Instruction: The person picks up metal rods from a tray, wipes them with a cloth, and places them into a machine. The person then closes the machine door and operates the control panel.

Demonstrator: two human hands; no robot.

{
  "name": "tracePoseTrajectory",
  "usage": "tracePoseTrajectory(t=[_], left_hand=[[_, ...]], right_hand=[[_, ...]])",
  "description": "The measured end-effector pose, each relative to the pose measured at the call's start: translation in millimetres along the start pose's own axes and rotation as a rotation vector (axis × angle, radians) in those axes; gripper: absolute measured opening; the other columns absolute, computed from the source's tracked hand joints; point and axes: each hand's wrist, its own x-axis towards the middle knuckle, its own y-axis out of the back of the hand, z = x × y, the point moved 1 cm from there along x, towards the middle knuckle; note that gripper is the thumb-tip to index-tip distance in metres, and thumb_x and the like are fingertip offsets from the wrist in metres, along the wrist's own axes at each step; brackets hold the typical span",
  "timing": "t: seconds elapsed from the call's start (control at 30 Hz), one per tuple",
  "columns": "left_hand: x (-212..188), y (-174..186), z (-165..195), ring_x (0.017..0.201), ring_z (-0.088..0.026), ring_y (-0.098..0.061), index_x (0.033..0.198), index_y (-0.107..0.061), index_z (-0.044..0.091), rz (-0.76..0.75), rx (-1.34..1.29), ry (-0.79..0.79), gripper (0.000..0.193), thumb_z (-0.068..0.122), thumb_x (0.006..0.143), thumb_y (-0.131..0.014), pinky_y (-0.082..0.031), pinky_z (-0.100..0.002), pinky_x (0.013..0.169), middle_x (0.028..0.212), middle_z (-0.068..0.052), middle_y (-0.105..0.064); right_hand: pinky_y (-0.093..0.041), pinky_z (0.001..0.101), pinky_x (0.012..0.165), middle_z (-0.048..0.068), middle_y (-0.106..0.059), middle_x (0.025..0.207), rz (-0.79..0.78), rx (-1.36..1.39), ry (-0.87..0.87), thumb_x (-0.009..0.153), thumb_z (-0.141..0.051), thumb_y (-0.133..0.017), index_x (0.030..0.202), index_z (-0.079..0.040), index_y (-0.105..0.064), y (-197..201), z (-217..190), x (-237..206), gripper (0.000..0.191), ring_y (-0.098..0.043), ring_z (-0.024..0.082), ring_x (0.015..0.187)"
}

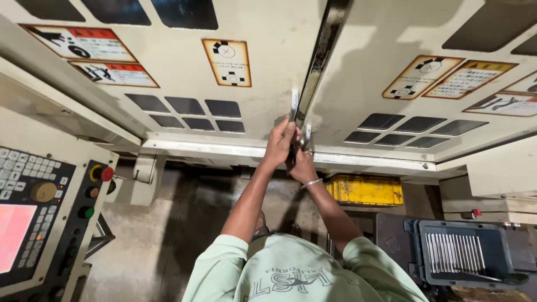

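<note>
Both hands are gripping the door handles at the seam of the machine's double doors: left hand (pixel 281 141) closing around the left handle (pixel 294 104), right hand (pixel 302 165) clasping the right handle (pixel 307 136); a firm sideways pull seems needed.

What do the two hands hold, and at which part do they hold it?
Both hands grip the door handles at the seam between the two cream machine doors: the left hand on the left handle, the right hand at the right handle, near its lower end.
</note>
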Motion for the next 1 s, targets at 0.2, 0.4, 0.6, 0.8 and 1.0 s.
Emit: tracePoseTrajectory(t=[0.2, 0.4, 0.6, 0.8, 1.0], left_hand=[[1, 0, -8, 0.074, -0.010, -0.057, 0.098, -0.060, 0.002, -0.004, 0.000, 0.002, 0.052, 0.052, 0.108, -0.047, -0.048, -0.028, 0.068, 0.079, -0.001, -0.060], [2, 0, -8, 0.077, -0.011, -0.058, 0.098, -0.060, 0.002, 0.013, -0.001, -0.014, 0.052, 0.052, 0.109, -0.046, -0.049, -0.028, 0.071, 0.080, -0.001, -0.060], [2, -2, -6, 0.076, -0.010, -0.057, 0.107, -0.060, 0.003, 0.013, -0.049, -0.005, 0.049, 0.050, 0.106, -0.047, -0.048, -0.027, 0.070, 0.082, -0.001, -0.061], [5, -2, -9, 0.073, -0.010, -0.054, 0.094, -0.058, 0.004, 0.025, -0.052, -0.036, 0.048, 0.048, 0.110, -0.048, -0.046, -0.027, 0.067, 0.080, 0.000, -0.058], [1, -6, -2, 0.072, -0.008, -0.050, 0.094, -0.058, 0.006, 0.099, -0.003, -0.046, 0.048, 0.050, 0.110, -0.046, -0.044, -0.026, 0.066, 0.078, 0.001, -0.055]], right_hand=[[-0.055, 0.0535, 0.072, 0.026, -0.071, 0.099, -0.005, -0.011, -0.036, 0.082, -0.006, -0.070, 0.154, -0.007, -0.039, -2, -4, 3, 0.078, -0.067, 0.049, 0.083], [-0.053, 0.0550, 0.079, 0.033, -0.065, 0.119, 0.058, -0.007, 0.090, 0.078, -0.001, -0.067, 0.156, -0.002, -0.031, 3, -14, 5, 0.086, -0.062, 0.054, 0.096], [-0.053, 0.0569, 0.079, 0.028, -0.069, 0.111, -0.020, -0.034, -0.047, 0.079, -0.002, -0.068, 0.157, -0.013, -0.036, 4, -15, 7, 0.085, -0.064, 0.052, 0.094], [-0.054, 0.0572, 0.072, 0.028, -0.071, 0.097, -0.067, 0.001, -0.120, 0.081, -0.007, -0.070, 0.160, -0.015, -0.029, 10, -31, 13, 0.089, -0.066, 0.052, 0.085], [-0.053, 0.0563, 0.071, 0.030, -0.070, 0.097, -0.068, 0.001, -0.098, 0.083, -0.012, -0.067, 0.159, -0.011, -0.028, 14, -44, 22, 0.086, -0.066, 0.052, 0.085]])
